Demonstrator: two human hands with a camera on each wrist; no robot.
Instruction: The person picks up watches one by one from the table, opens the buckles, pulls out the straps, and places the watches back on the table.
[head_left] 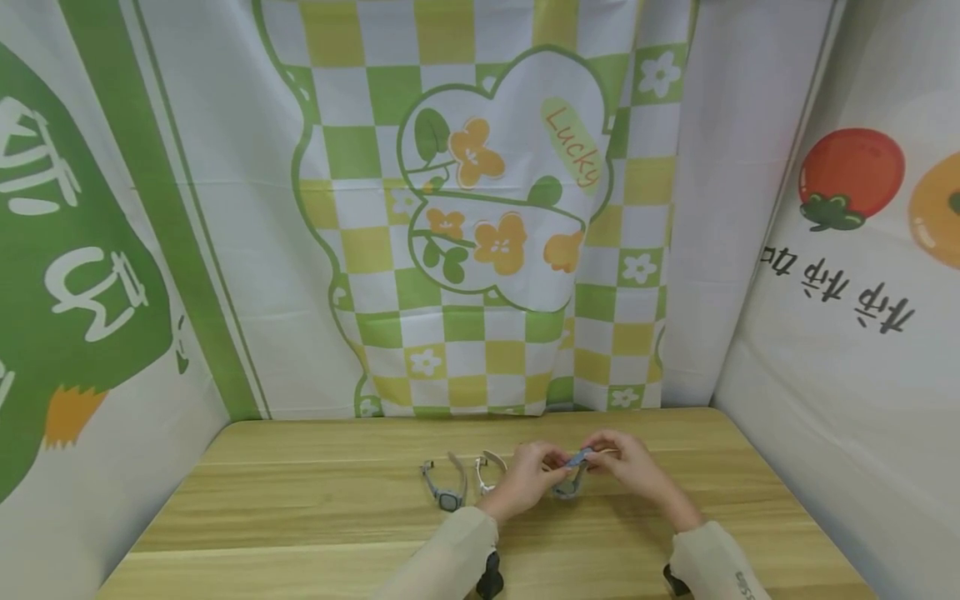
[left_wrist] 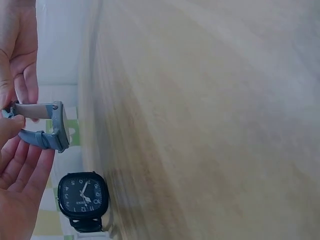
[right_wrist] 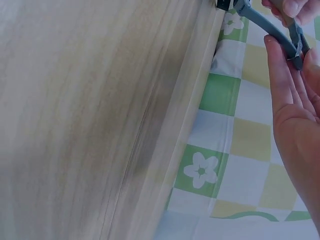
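Observation:
Between both hands is a wristwatch with a blue-grey strap, raised in front of me. My left hand pinches the strap with thumb and fingers. From the other side, my right hand grips the strap near its ends. The left wrist view shows the held watch's case edge-on, its strap looped back towards the fingertips. In the right wrist view, the strap runs down to the right fingers, which partly hide its ends; whether it is fastened I cannot tell.
A grey watch lies on the wooden table, left of my hands. Beside it is a pale watch, partly hidden by my left hand. A black square-faced watch shows in the left wrist view. A checked curtain hangs behind the table.

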